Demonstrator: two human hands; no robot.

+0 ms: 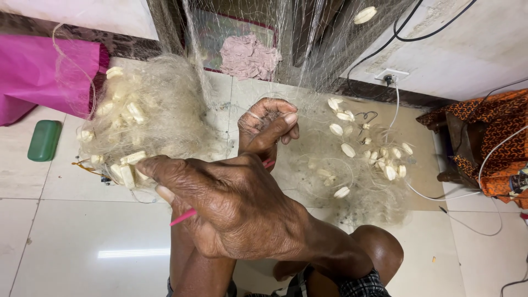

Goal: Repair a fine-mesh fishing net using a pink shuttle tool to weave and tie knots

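Observation:
A fine translucent fishing net (pixel 308 44) hangs down from above in front of me. My left hand (pixel 268 125) reaches up behind my right hand and pinches a bit of the mesh between thumb and fingers. My right hand (pixel 236 212) is in the foreground, crossing over the left forearm, fingers curled around a thin pink netting needle (pixel 183 216). The needle's other end pokes out near the left wrist. A bunched heap of net with white floats (pixel 137 113) lies to the left of my hands. A second heap with floats (pixel 368 157) lies to the right.
On the tiled floor are a green flat container (pixel 44 140), a pink cloth (pixel 44 77) and a crumpled pale rag (pixel 248 56). A wall socket (pixel 390 75) feeds black and white cables. Orange patterned fabric (pixel 489 137) covers furniture at right. My knee (pixel 379 247) is below.

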